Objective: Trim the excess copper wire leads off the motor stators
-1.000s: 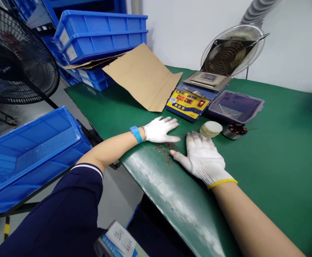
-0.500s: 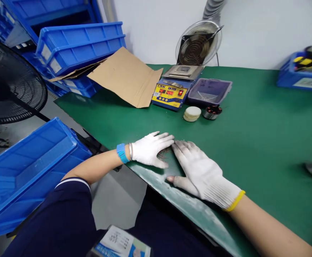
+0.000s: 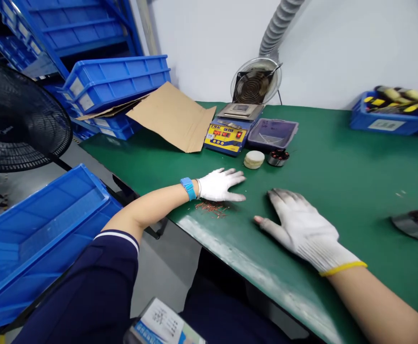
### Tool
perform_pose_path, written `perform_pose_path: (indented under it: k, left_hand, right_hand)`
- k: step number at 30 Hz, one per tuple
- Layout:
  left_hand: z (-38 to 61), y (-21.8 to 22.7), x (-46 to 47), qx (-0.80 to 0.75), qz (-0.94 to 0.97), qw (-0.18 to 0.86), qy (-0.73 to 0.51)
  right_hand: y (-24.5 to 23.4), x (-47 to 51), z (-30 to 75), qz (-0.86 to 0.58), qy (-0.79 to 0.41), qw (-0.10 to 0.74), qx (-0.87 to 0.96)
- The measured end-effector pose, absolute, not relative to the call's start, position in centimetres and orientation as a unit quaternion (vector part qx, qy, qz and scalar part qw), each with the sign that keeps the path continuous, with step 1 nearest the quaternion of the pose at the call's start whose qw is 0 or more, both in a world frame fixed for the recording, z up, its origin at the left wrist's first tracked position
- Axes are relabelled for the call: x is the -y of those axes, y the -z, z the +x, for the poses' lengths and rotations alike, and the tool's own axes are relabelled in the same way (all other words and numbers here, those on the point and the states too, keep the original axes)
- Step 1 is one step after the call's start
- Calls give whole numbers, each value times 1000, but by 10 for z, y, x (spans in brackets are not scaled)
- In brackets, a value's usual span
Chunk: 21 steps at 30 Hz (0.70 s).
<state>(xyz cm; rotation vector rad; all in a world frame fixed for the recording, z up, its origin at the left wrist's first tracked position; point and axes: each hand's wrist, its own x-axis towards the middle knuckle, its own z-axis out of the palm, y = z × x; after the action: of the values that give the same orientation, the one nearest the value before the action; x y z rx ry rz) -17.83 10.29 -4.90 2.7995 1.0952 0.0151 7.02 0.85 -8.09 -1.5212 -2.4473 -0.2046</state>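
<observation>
Your left hand behind the coppery clippings and right hand to their right now part, both empty, leaving them more exposed.

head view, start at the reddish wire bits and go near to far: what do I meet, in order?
Reddish wire bits → gloved left hand → off-white round stack → purple tray → grey flexible duct.

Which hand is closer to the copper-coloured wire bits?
Left. The left hand is just beyond the copper-coloured wire bits; the right hand is farther off, to their right.
</observation>
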Motion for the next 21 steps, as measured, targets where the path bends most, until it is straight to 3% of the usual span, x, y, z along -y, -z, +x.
perform_pose_path:
  k: [6,21]
  left_hand:
    - [-177,48,-136,-440,894,72,-49]
    - [-161,53,-149,-428,900,36,-72]
  right_hand:
    - [88,41,83,-494,85,157,851]
    - [85,46,83,-487,122,166,849]
